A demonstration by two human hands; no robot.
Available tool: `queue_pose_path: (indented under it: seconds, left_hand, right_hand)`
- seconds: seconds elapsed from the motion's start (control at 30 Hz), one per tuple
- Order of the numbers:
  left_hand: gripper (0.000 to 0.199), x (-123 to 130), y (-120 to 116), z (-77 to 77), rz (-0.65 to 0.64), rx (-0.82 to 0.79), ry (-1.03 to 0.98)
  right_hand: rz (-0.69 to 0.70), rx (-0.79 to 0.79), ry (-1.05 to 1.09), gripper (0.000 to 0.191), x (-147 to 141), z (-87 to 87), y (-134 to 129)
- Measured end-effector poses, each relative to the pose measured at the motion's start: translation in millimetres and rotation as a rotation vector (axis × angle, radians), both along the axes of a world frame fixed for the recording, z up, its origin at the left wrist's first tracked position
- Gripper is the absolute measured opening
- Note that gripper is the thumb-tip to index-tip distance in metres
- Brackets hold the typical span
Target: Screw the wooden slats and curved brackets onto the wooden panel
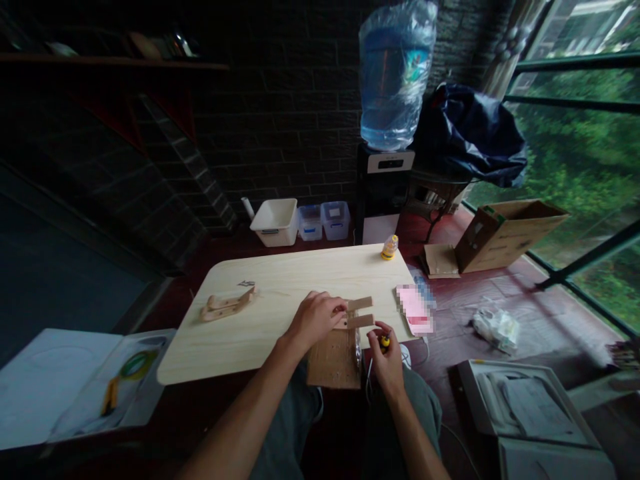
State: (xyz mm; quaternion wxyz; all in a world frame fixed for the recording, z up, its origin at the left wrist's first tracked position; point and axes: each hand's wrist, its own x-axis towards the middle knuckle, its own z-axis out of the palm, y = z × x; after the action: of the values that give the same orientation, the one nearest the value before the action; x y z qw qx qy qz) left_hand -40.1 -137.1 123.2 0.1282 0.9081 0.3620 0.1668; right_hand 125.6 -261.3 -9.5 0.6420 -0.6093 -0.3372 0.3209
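Observation:
My left hand [320, 313] is at the front edge of the table, its fingers closed on a wooden part with two flat prongs [361, 321] that point right. A dark spot like a hole or screw head shows near the fingertips. Under this hand a brown cardboard piece [334, 365] hangs over the edge above my lap. My right hand [389, 357], just right of the prongs, is curled around a small yellow and black screwdriver [385, 341]; its tip cannot be made out. Another wooden part [227, 305] lies at the left of the table, with a few small dark pieces [245, 283] behind it.
On the pale wooden table [280, 280] a yellow-based clear bottle [389, 247] stands at the back right. A pink item [415, 310] is at the right edge. Plastic bins [274, 223], a water dispenser [385, 193] and a cardboard box [505, 237] stand beyond. Open boxes flank me.

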Motion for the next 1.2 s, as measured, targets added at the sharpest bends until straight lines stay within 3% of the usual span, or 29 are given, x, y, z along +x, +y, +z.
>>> queue_pose_path:
  seconds: [0.33, 0.63, 0.87, 1.0, 1.2]
  left_hand:
    - [0.014, 9, 1, -8.1, -0.068, 0.01, 0.113]
    - [0.01, 12, -4, -6.3, -0.096, 0.011, 0.191]
    - [0.008, 11, -3, -3.1, -0.106, -0.002, 0.213]
    - [0.01, 4, 6, 3.6, -0.028, -0.034, 0.11]
    - [0.021, -16, 27, 12.1, 0.157, -0.206, -0.176]
  right_hand:
    - [0.025, -0.002, -0.011, 0.048, 3, 0.7, 1]
    - [0.039, 0.011, 0.013, 0.067, 0, 4.0, 1]
    - [0.013, 0.035, -0.04, 0.065, 1, -1.7, 7]
    - [0.036, 0.067, -0.045, 0.061, 3, -1.0, 10]
    - [0.093, 0.069, -0.014, 0.054, 4, 0.2, 15]
